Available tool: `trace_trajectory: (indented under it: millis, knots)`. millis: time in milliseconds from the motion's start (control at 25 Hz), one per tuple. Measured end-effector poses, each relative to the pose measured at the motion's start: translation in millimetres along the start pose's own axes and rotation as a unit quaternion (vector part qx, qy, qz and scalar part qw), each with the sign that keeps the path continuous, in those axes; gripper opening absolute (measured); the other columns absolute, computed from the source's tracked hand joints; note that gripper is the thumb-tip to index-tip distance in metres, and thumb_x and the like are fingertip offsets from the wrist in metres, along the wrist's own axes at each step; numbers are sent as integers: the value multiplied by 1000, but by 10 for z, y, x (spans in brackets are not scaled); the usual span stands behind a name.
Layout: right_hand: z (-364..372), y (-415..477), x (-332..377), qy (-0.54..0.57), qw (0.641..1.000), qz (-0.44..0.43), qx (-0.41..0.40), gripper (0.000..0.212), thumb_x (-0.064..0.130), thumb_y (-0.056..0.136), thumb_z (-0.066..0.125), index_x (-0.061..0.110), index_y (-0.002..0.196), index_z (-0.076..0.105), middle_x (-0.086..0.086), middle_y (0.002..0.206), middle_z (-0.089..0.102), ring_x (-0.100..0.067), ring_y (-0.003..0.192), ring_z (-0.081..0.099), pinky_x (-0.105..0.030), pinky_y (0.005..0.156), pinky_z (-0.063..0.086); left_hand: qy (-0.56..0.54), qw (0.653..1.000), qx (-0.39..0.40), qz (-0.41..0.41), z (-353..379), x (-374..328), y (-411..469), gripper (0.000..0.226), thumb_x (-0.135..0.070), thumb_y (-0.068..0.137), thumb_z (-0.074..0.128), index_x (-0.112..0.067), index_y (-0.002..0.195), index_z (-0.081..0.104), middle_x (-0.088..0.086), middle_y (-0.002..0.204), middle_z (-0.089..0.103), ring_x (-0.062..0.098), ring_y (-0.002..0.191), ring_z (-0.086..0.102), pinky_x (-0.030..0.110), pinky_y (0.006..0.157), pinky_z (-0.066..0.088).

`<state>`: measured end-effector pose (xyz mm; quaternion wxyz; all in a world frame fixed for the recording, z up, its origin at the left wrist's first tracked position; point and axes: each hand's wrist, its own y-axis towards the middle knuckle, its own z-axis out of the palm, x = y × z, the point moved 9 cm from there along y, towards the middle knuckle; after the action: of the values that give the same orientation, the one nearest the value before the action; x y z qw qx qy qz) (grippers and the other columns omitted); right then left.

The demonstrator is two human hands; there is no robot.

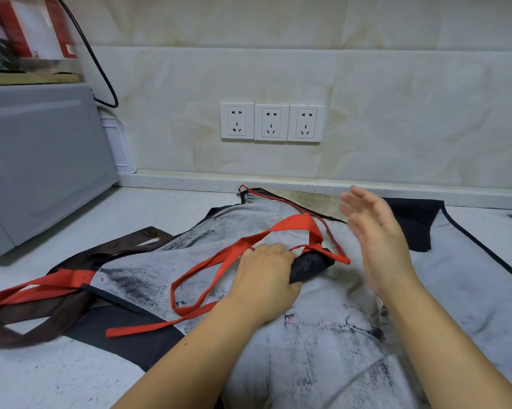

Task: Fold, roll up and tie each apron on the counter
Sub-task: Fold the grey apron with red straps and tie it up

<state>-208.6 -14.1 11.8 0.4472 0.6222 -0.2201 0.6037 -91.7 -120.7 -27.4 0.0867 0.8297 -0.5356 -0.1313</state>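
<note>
At the centre of the frame the left hand (266,273) lies on a dark rolled apron (312,265), fingers apparently curled round its near end, though the grip is partly hidden. Loose red straps (293,225) loop around it. The right hand (375,240), blurred, hovers open just right of the roll, holding nothing. Both are above a grey apron (322,335) spread on the tabletop (166,208).

The person's left hand (266,273) and right hand (378,240) are bare, the right one smeared by blur. Both forearms show uncovered all the way to the lower edge. The left forearm (189,358) carries one small dark spot near its middle.
</note>
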Motion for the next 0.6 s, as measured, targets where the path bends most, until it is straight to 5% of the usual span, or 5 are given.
trace_trajectory:
  millis: [120,240,320,440,600]
  knots:
    - [-227,-57,100,-137,979,-88,-123,33,4,91,47,28,110,58,5,117,61,-3,107,56,-18,90,42,-58,998,-26,-17,-61,34,1,25,-43,88,55,-24,104,57,-4,103,55,21,100,50,33,78,31]
    - [-327,-72,80,-64,982,-63,-166,24,5,91,44,23,89,59,-1,84,61,-12,70,57,-27,65,44,-291,953,-51,-68,-147,187,-3,14,-36,87,64,-22,87,60,-7,81,55,12,77,53,28,67,38]
    - [-79,-24,-119,-38,996,47,-65,27,3,91,41,16,89,64,-6,84,66,-13,66,61,-29,62,44,-492,864,-19,-106,-123,259,-17,16,-30,85,69,-20,77,61,-6,70,58,9,62,53,25,61,40]
    - [430,-150,-392,-34,980,124,155,45,-5,88,35,15,111,68,-2,113,71,-16,102,66,-35,88,50,-678,722,69,-120,-26,158,-65,15,-29,82,71,-15,83,69,4,72,63,17,63,57,27,61,44]
    - [583,-255,-394,-26,966,117,230,46,-7,90,39,20,113,67,1,113,71,-15,109,63,-35,98,46,-743,651,94,-121,12,95,-75,19,-30,81,73,-12,85,72,8,79,67,17,66,61,24,61,48]
